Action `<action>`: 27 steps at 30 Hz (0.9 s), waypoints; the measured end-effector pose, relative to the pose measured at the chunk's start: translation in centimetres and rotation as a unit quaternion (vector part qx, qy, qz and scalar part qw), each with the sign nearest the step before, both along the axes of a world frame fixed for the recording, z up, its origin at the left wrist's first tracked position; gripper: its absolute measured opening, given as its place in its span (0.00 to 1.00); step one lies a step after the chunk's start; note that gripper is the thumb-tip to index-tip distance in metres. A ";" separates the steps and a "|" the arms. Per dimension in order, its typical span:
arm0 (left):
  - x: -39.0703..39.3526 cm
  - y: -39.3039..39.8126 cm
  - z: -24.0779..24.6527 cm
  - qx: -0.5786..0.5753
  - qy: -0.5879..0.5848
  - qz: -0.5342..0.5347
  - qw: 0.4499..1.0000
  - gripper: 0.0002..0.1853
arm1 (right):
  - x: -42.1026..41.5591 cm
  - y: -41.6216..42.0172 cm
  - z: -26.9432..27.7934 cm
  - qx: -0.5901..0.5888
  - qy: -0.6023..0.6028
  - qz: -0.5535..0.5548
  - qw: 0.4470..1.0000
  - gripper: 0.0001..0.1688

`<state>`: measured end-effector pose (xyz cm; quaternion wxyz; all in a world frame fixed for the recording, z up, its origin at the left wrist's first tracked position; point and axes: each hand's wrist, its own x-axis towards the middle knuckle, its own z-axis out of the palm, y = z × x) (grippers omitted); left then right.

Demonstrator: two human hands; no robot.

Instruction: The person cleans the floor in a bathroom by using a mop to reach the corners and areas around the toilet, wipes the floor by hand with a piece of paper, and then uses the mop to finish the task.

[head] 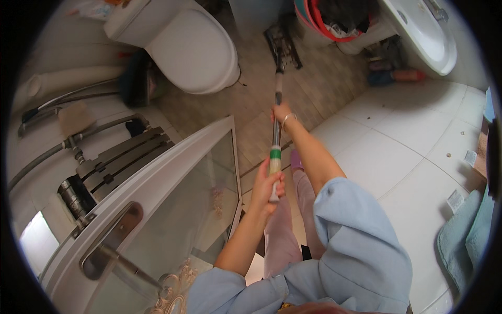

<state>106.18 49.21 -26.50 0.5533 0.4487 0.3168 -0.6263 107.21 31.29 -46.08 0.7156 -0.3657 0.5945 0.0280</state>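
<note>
My left hand (268, 184) is closed around the pale grip of a long mop handle (277, 135), near its butt end and below a green band. Farther up the metal shaft, my right hand (281, 112) grips the same handle; a bangle is on that wrist. The handle runs away from me to a flat, dark mop head (283, 48), which lies on the brown tiled floor (251, 98) between the toilet and the washbasin. Detail on the mop head is blurred.
A closed white toilet (192, 51) stands left of the mop. To its right are a red-rimmed basin (347, 38) holding dark cloth and a white washbasin (427, 35). A glass-paned door (188, 188) with a metal handle borders my left; towels (457, 235) hang at right.
</note>
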 end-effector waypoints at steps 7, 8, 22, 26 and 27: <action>-1.0 0.9 6.8 0.017 -0.005 0.058 0.998 0.31 | 1.3 6.2 1.7 0.054 -0.035 -0.002 0.998 0.10; -0.2 -0.4 6.5 0.023 -0.019 0.037 0.999 0.31 | 2.2 5.1 1.2 0.068 -0.046 0.003 0.997 0.10; 13.4 -17.6 -4.6 -0.024 -0.045 0.156 0.986 0.24 | 21.1 -15.4 -6.2 0.031 -0.082 0.128 0.988 0.11; 10.5 -15.8 -4.6 0.010 -0.002 0.194 0.981 0.17 | 19.3 -12.6 -6.0 -0.061 -0.033 0.224 0.972 0.19; 9.9 -16.4 -4.5 0.004 0.002 0.208 0.978 0.15 | 18.9 -12.8 -5.3 -0.059 -0.028 0.242 0.968 0.19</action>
